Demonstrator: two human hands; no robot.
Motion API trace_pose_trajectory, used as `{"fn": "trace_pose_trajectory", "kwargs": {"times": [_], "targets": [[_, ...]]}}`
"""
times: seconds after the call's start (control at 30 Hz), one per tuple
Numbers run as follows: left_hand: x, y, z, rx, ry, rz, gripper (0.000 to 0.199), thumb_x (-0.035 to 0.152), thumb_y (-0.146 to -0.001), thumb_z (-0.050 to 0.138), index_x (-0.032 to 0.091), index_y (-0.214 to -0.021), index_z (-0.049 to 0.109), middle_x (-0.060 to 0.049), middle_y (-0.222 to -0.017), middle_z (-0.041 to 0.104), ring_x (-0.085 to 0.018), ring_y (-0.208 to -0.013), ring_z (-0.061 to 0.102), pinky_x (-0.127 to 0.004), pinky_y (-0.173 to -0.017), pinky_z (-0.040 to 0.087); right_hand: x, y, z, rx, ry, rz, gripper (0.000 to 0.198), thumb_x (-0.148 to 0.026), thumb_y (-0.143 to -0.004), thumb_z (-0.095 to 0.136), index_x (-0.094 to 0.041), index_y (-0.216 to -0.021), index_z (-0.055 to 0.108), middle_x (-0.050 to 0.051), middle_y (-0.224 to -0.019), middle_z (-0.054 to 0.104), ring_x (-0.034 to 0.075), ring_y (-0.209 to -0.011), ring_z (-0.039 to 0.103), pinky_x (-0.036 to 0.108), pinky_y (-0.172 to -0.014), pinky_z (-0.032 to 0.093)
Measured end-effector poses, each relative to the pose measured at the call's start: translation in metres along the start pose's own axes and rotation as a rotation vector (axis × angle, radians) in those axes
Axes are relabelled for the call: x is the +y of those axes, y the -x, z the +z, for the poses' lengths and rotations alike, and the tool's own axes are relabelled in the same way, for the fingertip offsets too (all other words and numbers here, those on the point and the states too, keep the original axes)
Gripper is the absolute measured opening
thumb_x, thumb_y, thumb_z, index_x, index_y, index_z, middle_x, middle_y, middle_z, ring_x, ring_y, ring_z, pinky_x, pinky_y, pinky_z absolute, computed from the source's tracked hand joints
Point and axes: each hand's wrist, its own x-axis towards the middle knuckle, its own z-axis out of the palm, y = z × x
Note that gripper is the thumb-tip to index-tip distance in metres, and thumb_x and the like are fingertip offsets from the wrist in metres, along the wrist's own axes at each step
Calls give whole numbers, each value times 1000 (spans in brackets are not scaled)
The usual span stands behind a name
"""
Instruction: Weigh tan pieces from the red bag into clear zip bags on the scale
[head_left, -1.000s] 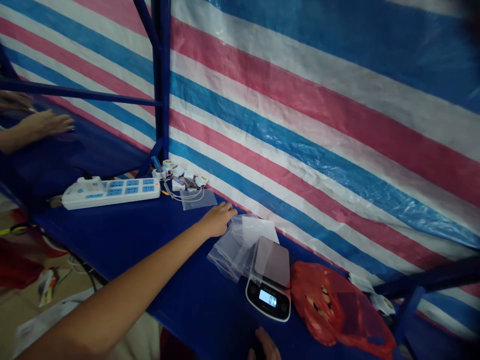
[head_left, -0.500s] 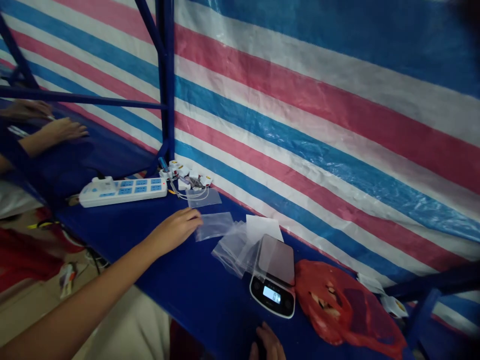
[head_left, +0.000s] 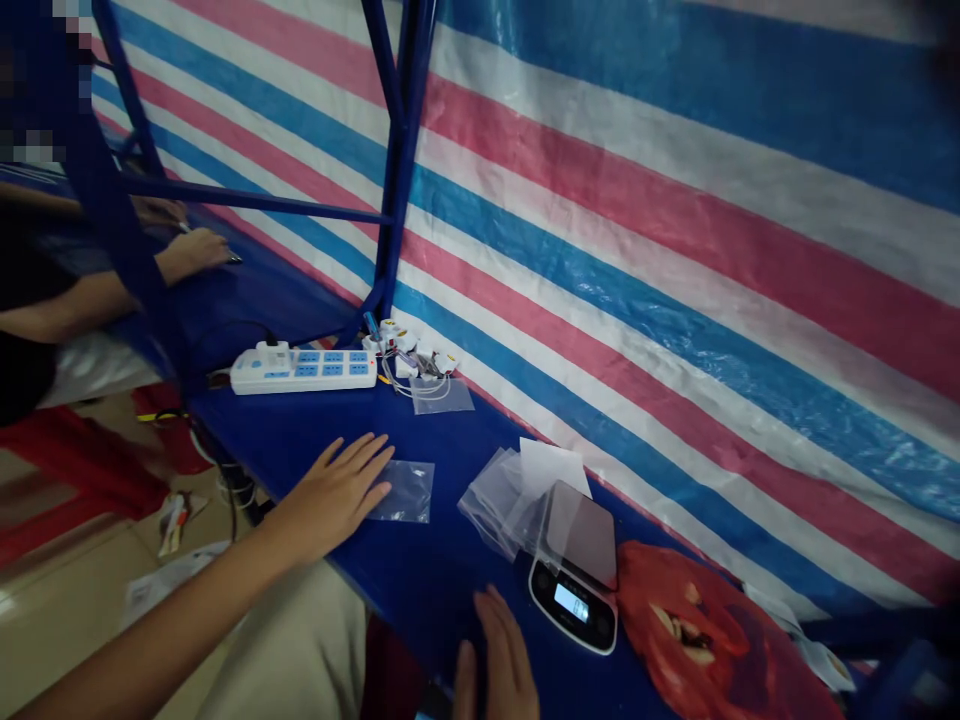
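Observation:
My left hand (head_left: 335, 497) lies with its fingers spread over the left end of a clear plastic bag (head_left: 411, 492) on the blue table (head_left: 300, 435). Part of that bag is hidden under the fingers. Low in the view, my right hand (head_left: 497, 665) is raised near the table's front edge, fingers stretched out and thumb apart, holding nothing. Beyond it stands a kitchen scale (head_left: 581, 540) with a lit display. Several more clear bags (head_left: 504, 505) overlap at the scale's left side, partly against its platform.
A white power strip (head_left: 304, 370) lies at the back left beside a heap of plugs and cables (head_left: 412, 355). White paper (head_left: 553, 465) sits behind the scale, and a red plastic bag (head_left: 697, 630) to its right. Another person's hand (head_left: 199, 250) rests at the neighbouring table beyond blue posts.
My left hand has drawn one clear bag away from the others, toward me, and its fingers have spread. My right hand has come further into view. The camera has turned left.

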Motion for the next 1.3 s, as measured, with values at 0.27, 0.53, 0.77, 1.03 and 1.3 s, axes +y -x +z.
{"fn": "trace_pose_trajectory", "kwargs": {"times": [0.27,0.53,0.77,1.03,1.3], "targets": [[-16,18,45,-101,-75,-16,53,41,-101,32,31,-153,41,-5,-161,35,-34,-150,29,-69,-118,11,-87,-124,91,-692,-2,-224,72,-51,-102,40,-2,-154,33,21,-161,30,32,-153,17,59,-125,10],[-24,26,42,-90,-68,-108,59,41,-100,26,21,-154,40,-6,-160,37,-30,-150,31,-62,-119,18,-51,-106,120,-735,108,-71,79,-59,-102,28,-2,-156,29,21,-163,20,31,-155,11,59,-124,4],[-36,30,28,-52,62,-169,66,48,-98,27,16,-154,38,-12,-158,41,-30,-147,37,-57,-121,23,-54,-111,113,-726,100,1,84,-57,-98,43,0,-157,25,24,-164,16,34,-154,7,60,-123,9],[-42,14,-19,-8,219,-501,74,65,-90,42,17,-145,41,-11,-104,73,-32,-98,69,-43,-85,51,-31,-48,32,-469,-209,94,63,-31,-97,55,-23,-156,36,13,-157,42,31,-145,40,53,-114,42],[-38,-6,-6,-91,373,-528,57,51,-78,52,22,-128,51,-4,-91,76,-25,-75,69,-34,-68,50,34,-3,-12,-184,-585,533,43,-41,-95,62,-20,-133,62,14,-130,67,27,-121,64,42,-101,53]]}}
